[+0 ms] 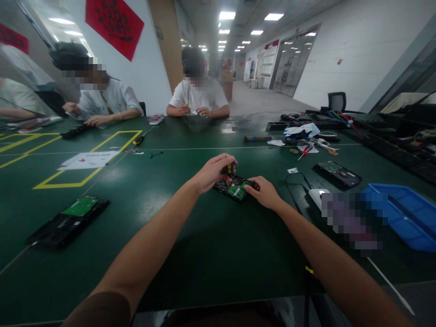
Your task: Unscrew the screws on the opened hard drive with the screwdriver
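My left hand (211, 173) is closed around the black and yellow handle of a screwdriver (229, 169). The tool stands roughly upright over a black casing with a green circuit board (237, 191); its tip is hidden behind my fingers and the casing. At the casing's right end, my right hand (265, 192) grips the edge, with fingertips close to the green board. Some wires and small parts show inside the casing's left half. The casing rests on the dark green table (190, 254) in front of me.
Similar board units lie at the left (68, 222) and right (337, 174). A blue tray (408, 218) and a corded, partly blurred device (316, 197) are by my right forearm. Tools and cloth (301, 131) lie farther back. Co-workers (199, 95) sit across the table.
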Motion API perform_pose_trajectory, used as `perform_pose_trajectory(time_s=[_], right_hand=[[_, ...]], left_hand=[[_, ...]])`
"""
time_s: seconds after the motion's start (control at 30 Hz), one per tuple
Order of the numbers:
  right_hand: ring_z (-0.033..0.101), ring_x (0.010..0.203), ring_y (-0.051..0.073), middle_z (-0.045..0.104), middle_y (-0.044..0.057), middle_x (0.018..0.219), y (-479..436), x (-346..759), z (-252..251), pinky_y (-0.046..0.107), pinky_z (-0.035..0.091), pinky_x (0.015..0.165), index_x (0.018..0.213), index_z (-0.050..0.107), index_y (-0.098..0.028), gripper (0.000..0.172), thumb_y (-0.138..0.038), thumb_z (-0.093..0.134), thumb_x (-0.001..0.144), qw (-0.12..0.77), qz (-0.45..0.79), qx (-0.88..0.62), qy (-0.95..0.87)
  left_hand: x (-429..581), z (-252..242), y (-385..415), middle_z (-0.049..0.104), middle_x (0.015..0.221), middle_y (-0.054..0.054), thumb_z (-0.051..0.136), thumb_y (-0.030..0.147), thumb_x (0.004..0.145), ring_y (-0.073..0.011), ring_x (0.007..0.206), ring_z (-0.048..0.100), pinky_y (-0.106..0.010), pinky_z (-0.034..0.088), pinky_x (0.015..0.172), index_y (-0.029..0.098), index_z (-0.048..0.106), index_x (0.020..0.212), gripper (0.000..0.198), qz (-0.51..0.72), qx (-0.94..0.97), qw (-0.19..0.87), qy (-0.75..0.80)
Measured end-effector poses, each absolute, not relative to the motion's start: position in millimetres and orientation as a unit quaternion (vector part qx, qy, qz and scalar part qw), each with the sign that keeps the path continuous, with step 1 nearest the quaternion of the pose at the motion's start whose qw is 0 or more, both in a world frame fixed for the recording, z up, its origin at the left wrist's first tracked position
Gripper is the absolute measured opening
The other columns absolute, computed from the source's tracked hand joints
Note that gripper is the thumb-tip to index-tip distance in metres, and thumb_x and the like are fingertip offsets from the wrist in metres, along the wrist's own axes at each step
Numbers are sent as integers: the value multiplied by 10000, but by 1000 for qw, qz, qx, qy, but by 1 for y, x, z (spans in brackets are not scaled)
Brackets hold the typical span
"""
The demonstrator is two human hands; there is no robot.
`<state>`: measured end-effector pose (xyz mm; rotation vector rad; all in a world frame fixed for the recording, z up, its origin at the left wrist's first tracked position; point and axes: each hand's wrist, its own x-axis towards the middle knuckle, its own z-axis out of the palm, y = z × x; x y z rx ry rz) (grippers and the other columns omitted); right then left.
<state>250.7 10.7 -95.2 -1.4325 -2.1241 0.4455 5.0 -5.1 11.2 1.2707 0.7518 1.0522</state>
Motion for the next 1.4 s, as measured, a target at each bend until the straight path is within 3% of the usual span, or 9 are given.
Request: perform_pose_trajectory(time_s=[0.4,0.53,0.8,1.03,1.23,1.4], right_hand=[[619,880,204,668,99,1082,12,252,-98,331,487,785,1195,698,-185,398,-487,636,943,276,171,-524,-787],[618,866,196,667,96,1083,11,251,-97,323,486,772,1195,696,-192,383,-477,636,947,279,174,-525,-785],[611,842,191,664,95,1073,11,252,-95,326,477,761,1190,704,-192,394,-489,645,938,275,175,-527,-785],[609,845,186,664,90,1085,12,252,-98,315,473,754,1197,698,-190,408,-502,632,944,272,172,-528,-786],[610,844,182,663,89,1094,14,253,-100,306,470,751,1197,695,-185,408,-499,633,944,272,172,-529,-785],[608,846,184,662,87,1061,14,252,-100,304,464,751,1175,705,-183,380,-478,641,945,274,168,-525,-788]], left_hand=[[4,9,-3,714,870,-100,629,354,898,-242,869,712,-300,552,612,189,549,1016,218,461,514,646,327],[2,11,-4,710,892,-118,589,350,908,-235,883,692,-341,584,671,170,580,937,182,444,529,648,320],[-1,13,-3,631,889,-96,573,344,898,-198,868,618,-267,545,610,158,687,898,218,441,555,622,334],[0,10,0,663,858,-107,544,373,936,-212,842,647,-319,575,662,146,658,942,254,436,527,656,319],[5,4,2,664,868,-99,578,517,945,-189,836,648,-318,570,725,147,638,939,375,450,515,666,298],[5,5,-1,653,869,-83,659,416,902,-188,853,629,-291,527,690,149,654,923,267,445,543,647,299]])
